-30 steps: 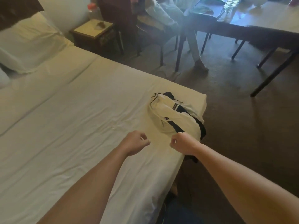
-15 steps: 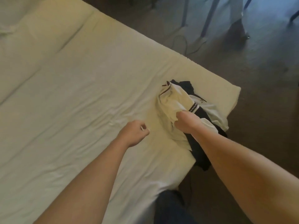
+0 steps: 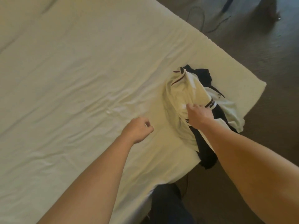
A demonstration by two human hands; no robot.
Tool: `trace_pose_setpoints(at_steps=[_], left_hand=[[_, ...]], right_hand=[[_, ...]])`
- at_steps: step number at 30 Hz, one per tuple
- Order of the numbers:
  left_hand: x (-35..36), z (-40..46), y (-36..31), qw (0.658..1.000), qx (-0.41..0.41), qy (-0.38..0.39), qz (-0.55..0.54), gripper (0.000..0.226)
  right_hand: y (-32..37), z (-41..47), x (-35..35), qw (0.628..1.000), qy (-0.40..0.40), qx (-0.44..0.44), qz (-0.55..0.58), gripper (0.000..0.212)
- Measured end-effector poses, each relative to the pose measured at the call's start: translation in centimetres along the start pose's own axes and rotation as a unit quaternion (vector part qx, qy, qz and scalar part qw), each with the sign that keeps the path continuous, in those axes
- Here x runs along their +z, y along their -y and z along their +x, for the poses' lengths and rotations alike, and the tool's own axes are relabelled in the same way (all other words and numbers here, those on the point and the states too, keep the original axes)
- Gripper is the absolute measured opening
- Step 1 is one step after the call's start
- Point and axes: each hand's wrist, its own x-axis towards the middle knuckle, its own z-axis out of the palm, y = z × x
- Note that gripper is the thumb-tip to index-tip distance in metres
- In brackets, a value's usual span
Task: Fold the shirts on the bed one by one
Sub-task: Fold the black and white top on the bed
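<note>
- Right hand (image 3: pixel 198 116): lies on the cream shirt (image 3: pixel 186 92), fingers bent down into the cloth; whether they actually pinch it cannot be told.
- Left hand (image 3: pixel 137 129): fingers curled into a loose fist, holding nothing, above the sheet just left of the pile.
- Cream shirt: crumpled, dark-trimmed, on top of the pile near the bed's corner.
- Black shirt (image 3: pixel 205 147): beneath the cream one, one end hanging over the bed's edge.
- Bed (image 3: pixel 72 70): pale wrinkled sheet.
- Floor (image 3: pixel 267 54): dark carpet, with a thin cable (image 3: pixel 204 16) lying on it.
</note>
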Motion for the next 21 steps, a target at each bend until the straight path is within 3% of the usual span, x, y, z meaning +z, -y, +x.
trace_pose_setpoints(at_steps=[7, 10, 12, 13, 15, 17, 21], left_hand=[[0.2, -5.7, 1.8, 0.999, 0.000, -0.020, -0.029, 0.024], [0.0, -9.7, 3.4, 0.999, -0.006, -0.032, -0.042, 0.024], [-0.2, -12.8, 4.5, 0.998, -0.003, -0.047, -0.053, 0.025], [-0.2, -14.5, 5.0, 0.996, 0.000, -0.057, -0.061, 0.027], [-0.2, -18.1, 6.4, 0.994, -0.001, -0.073, -0.075, 0.033], [-0.4, -21.9, 8.0, 0.990, -0.005, -0.086, -0.112, 0.035], [-2.6, -31.6, 12.3, 0.950, -0.002, -0.098, -0.298, 0.021]], right_hand=[[3.7, -4.0, -2.7, 0.990, 0.114, -0.028, 0.078, 0.026], [7.8, -8.8, -5.1, 0.974, 0.216, -0.045, 0.049, 0.026], [11.3, -12.0, -6.5, 0.963, 0.252, -0.093, 0.013, 0.015], [13.4, -13.5, -7.1, 0.958, 0.261, -0.122, 0.001, 0.021], [17.6, -17.1, -9.0, 0.949, 0.252, -0.186, -0.037, 0.027], [21.7, -21.3, -11.3, 0.952, 0.221, -0.209, -0.017, 0.019], [29.1, -29.4, -15.4, 0.946, 0.162, -0.271, 0.074, 0.018]])
